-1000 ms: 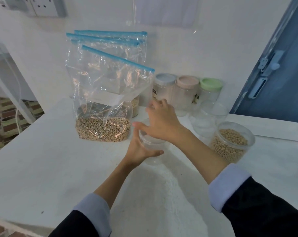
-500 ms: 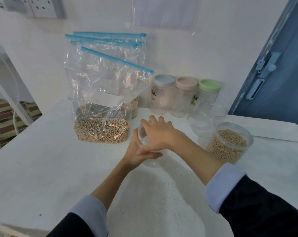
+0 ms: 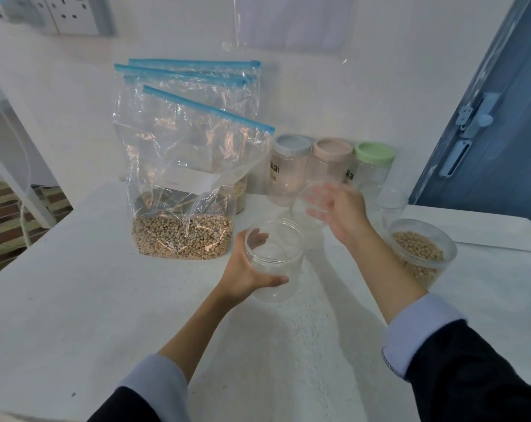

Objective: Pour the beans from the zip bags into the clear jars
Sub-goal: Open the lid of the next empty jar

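Clear empty jar sits gripped in the left hand just right of the unopened bean bag, right hand holds its lid up behind, one filled jar far right, so lots left.

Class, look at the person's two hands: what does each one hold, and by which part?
The left hand grips the empty clear jar round its side wall. The right hand holds the jar's clear lid by its rim, though motion blur hides the exact fingers.
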The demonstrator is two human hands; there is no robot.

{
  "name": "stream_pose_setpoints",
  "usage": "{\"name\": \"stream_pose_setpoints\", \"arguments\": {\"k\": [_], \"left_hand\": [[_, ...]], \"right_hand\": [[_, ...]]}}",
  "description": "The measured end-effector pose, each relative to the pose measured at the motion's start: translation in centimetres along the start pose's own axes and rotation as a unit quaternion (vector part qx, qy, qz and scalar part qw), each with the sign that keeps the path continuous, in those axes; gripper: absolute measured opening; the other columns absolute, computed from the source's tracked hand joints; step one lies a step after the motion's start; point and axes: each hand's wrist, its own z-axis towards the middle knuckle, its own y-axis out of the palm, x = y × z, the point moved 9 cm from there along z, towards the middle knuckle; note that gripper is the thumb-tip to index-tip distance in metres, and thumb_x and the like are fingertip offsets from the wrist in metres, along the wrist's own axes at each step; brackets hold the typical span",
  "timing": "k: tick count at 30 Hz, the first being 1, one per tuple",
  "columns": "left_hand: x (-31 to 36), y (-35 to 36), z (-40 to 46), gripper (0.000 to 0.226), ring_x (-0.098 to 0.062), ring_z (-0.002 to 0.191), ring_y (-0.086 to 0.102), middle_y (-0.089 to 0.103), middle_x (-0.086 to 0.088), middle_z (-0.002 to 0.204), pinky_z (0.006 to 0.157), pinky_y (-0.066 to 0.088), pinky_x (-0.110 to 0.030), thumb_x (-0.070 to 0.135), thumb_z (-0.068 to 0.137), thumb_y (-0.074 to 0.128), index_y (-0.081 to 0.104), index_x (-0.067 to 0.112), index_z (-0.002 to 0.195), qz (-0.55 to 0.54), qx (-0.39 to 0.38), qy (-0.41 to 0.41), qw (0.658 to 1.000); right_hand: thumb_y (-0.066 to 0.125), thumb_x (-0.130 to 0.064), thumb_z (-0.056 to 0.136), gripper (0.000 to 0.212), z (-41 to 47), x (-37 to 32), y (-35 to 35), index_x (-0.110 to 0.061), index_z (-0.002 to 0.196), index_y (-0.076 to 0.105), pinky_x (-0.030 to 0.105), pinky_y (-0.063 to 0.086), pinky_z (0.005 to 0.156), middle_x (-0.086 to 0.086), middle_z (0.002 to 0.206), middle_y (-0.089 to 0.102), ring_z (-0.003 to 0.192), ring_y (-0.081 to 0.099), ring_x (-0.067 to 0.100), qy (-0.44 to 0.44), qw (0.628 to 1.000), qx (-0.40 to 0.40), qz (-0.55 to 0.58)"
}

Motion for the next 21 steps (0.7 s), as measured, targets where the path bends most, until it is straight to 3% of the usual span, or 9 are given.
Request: {"name": "stream_pose_setpoints", "arguments": {"k": [2, 4, 7, 8, 9, 11, 13, 17, 21], "left_hand": [[0.0, 0.0, 0.0, 0.112, -0.004, 0.124, 0.045, 0.048, 0.008, 0.13, 0.095, 0.036, -0.015, 0.046, 0.038, 0.088, 0.027, 0.03, 0.13, 0.004, -0.004, 0.002, 1.0], [0.1, 0.0, -0.2, 0.111, -0.004, 0.124, 0.045, 0.048, 0.008, 0.13, 0.096, 0.035, -0.015, 0.046, 0.038, 0.088, 0.027, 0.031, 0.13, 0.005, -0.006, 0.001, 1.0], [0.2, 0.0, -0.4, 0.112, -0.003, 0.125, 0.044, 0.047, 0.006, 0.132, 0.095, 0.035, -0.012, 0.047, 0.039, 0.088, 0.027, 0.029, 0.131, 0.005, -0.006, 0.0, 1.0], [0.2, -0.1, -0.5, 0.112, -0.003, 0.125, 0.044, 0.047, 0.006, 0.133, 0.094, 0.035, -0.011, 0.047, 0.039, 0.088, 0.028, 0.029, 0.131, 0.005, -0.005, -0.001, 1.0], [0.2, -0.1, -0.6, 0.112, -0.003, 0.125, 0.044, 0.047, 0.006, 0.133, 0.094, 0.035, -0.01, 0.047, 0.039, 0.087, 0.027, 0.029, 0.132, 0.005, -0.005, -0.001, 1.0], [0.3, -0.1, -0.7, 0.113, -0.004, 0.125, 0.044, 0.046, 0.005, 0.134, 0.092, 0.035, -0.008, 0.047, 0.038, 0.087, 0.027, 0.029, 0.132, 0.007, -0.005, 0.0, 1.0], [0.5, 0.0, -0.8, 0.114, -0.006, 0.126, 0.044, 0.046, 0.005, 0.135, 0.092, 0.035, -0.006, 0.049, 0.037, 0.087, 0.026, 0.03, 0.132, 0.008, -0.008, 0.003, 1.0], [0.7, 0.2, -1.2, 0.132, -0.008, 0.131, 0.04, 0.041, 0.004, 0.14, 0.105, 0.034, -0.021, 0.068, 0.03, 0.084, 0.024, 0.024, 0.138, 0.012, -0.017, 0.008, 1.0], [0.8, -0.1, -1.6, 0.147, -0.007, 0.135, 0.026, 0.025, 0.011, 0.146, 0.113, 0.026, -0.031, 0.08, 0.027, 0.076, 0.012, 0.023, 0.147, 0.047, -0.031, -0.005, 0.998]], "right_hand": [[0.032, 0.001, 0.097, 0.026, 0.4, 2.3, -2.4, 0.0, 0.118, 0.047, 0.037, 0.053, 0.063, 0.016, 0.113, 0.057, 0.082, 0.062, 0.03, 0.028, 0.992, 0.097, -0.08], [0.032, 0.003, 0.094, 0.034, 0.1, 4.2, -3.9, 0.0, 0.127, 0.039, 0.036, 0.053, 0.066, 0.013, 0.125, 0.05, 0.064, 0.061, 0.025, 0.063, 0.975, 0.154, -0.148], [0.035, 0.003, 0.093, 0.037, -0.2, 6.6, -4.8, 0.002, 0.129, 0.04, 0.024, 0.047, 0.05, 0.01, 0.124, 0.052, 0.049, 0.064, 0.017, 0.097, 0.952, 0.156, -0.244], [0.039, 0.003, 0.092, 0.038, -0.3, 7.0, -5.0, 0.003, 0.13, 0.044, 0.023, 0.045, 0.05, 0.014, 0.127, 0.055, 0.063, 0.07, 0.018, 0.097, 0.937, 0.15, -0.3], [0.043, 0.002, 0.092, 0.039, -0.4, 7.2, -5.2, 0.003, 0.13, 0.046, 0.024, 0.046, 0.061, 0.017, 0.13, 0.054, 0.089, 0.069, 0.023, 0.086, 0.919, 0.148, -0.354], [0.046, 0.001, 0.091, 0.042, -0.7, 7.4, -5.6, 0.002, 0.133, 0.045, 0.03, 0.042, 0.09, 0.018, 0.138, 0.047, 0.124, 0.049, 0.031, 0.06, 0.887, 0.15, -0.432], [0.048, 0.0, 0.09, 0.044, -1.1, 7.7, -5.9, 0.0, 0.134, 0.043, 0.035, 0.038, 0.099, 0.017, 0.14, 0.042, 0.13, 0.037, 0.033, 0.048, 0.857, 0.151, -0.491], [0.054, -0.008, 0.09, 0.037, -1.7, 8.2, -5.9, -0.005, 0.126, 0.045, 0.036, 0.038, 0.095, 0.014, 0.135, 0.039, 0.125, 0.034, 0.031, 0.03, 0.776, 0.132, -0.616], [0.053, -0.006, 0.089, 0.033, -1.8, 7.5, -5.2, -0.007, 0.122, 0.047, 0.036, 0.038, 0.092, 0.013, 0.132, 0.038, 0.122, 0.034, 0.031, -0.014, 0.75, 0.109, -0.652]]}}
